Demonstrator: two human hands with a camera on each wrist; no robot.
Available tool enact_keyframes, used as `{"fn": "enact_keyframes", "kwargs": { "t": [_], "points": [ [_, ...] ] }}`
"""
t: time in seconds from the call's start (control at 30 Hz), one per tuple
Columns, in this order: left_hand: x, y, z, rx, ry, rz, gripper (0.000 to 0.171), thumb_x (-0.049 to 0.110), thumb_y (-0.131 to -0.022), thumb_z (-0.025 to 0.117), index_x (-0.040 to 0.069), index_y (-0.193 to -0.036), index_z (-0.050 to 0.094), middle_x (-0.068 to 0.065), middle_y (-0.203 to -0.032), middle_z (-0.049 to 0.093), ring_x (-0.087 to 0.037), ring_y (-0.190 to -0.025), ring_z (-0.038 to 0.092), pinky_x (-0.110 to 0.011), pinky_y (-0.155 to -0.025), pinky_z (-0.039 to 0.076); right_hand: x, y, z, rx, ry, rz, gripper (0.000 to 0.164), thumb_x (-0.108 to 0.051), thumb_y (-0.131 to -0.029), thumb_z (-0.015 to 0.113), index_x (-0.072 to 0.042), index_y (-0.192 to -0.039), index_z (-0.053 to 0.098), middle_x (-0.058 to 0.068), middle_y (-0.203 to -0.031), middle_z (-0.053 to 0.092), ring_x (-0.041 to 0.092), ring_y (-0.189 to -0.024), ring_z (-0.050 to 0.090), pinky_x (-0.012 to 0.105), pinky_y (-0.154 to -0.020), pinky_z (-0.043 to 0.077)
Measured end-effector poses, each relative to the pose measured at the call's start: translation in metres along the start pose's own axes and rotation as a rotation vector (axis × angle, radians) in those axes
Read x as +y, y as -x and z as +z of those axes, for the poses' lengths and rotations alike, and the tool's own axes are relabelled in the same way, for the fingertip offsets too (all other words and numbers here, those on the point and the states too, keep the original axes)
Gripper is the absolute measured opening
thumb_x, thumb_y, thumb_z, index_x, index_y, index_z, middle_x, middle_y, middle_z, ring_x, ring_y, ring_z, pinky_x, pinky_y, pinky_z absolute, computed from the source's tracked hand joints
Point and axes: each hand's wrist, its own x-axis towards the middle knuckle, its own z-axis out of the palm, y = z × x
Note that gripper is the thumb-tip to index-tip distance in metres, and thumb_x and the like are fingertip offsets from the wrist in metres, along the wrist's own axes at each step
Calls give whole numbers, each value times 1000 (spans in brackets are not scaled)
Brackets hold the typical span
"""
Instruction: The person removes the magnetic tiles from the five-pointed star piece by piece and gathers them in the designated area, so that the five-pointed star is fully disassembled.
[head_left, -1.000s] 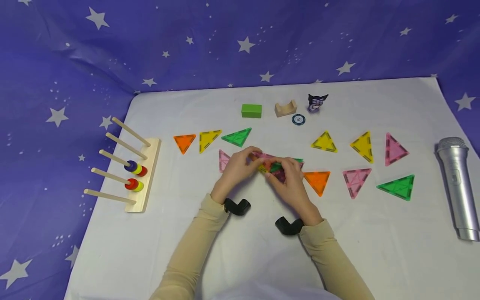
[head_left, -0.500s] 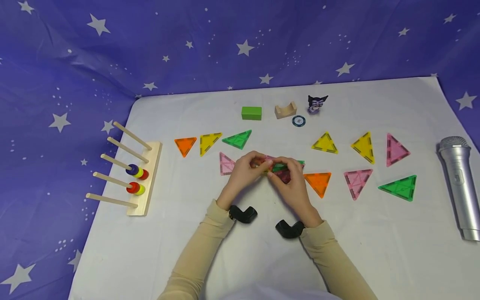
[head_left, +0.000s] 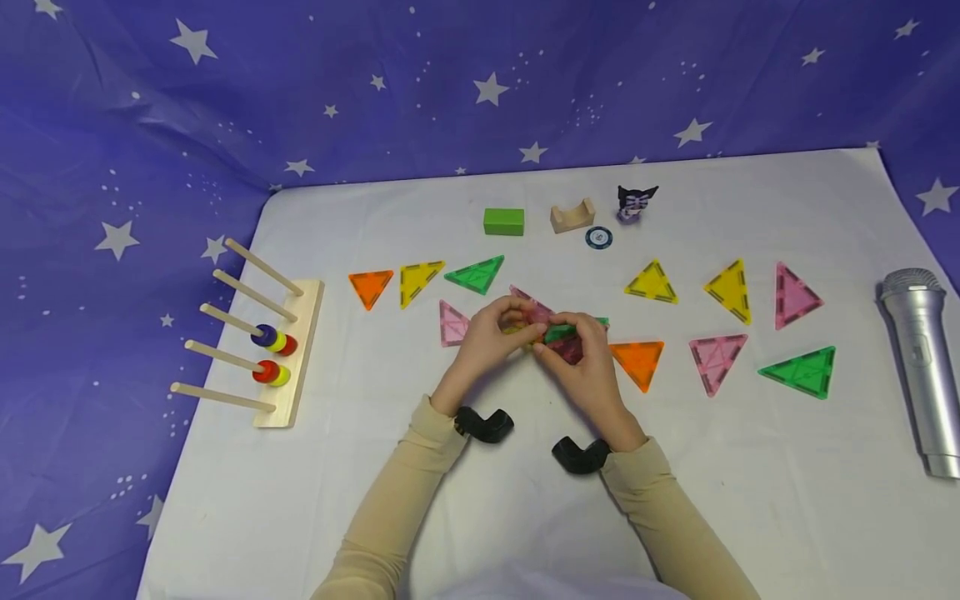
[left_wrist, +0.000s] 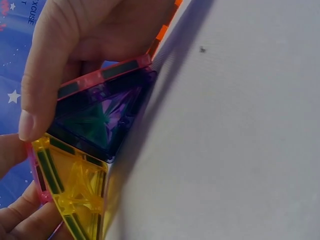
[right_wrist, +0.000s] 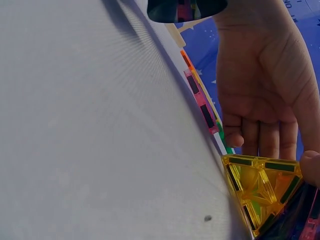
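Translucent triangular magnetic tiles, joined edge to edge, stand between both hands at the middle of the table. My left hand [head_left: 483, 340] pinches a yellow magnetic tile [left_wrist: 80, 182] on the left side of the cluster, its thumb near the inner corner. At the right side, my right hand [head_left: 592, 375] grips a purple magnetic tile [left_wrist: 117, 115] with thumb and fingers. Behind the fingertips a pink magnetic tile [head_left: 531, 304] leans outward. A green magnetic tile [head_left: 559, 332] shows between the right thumb and forefinger. Fingers cover much of the cluster.
Loose tiles lie on both sides: a pink one [head_left: 452, 323] beside the left hand, an orange one [head_left: 639, 363] beside the right. A wooden peg stand [head_left: 300, 350] is at left and a silver microphone [head_left: 917, 367] at right. A green block [head_left: 504, 222] sits behind.
My left hand has shifted slightly right, nearer the right hand. The pink tile now stands out further behind the fingertips. My right hand stays nearly in place.
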Motion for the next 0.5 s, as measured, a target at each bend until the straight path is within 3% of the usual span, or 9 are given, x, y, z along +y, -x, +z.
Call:
{"fn": "enact_keyframes", "kwargs": {
  "t": [0.5],
  "points": [
    [3, 1, -4, 34, 40, -82, 39, 27, -76, 73, 9, -108, 60, -5, -98, 67, -11, -84, 63, -27, -67, 48, 1, -1, -1, -21, -24, -56, 24, -5, -71, 76, -8, -88, 59, 3, -94, 57, 19, -96, 47, 34, -83, 31]
  ]
}}
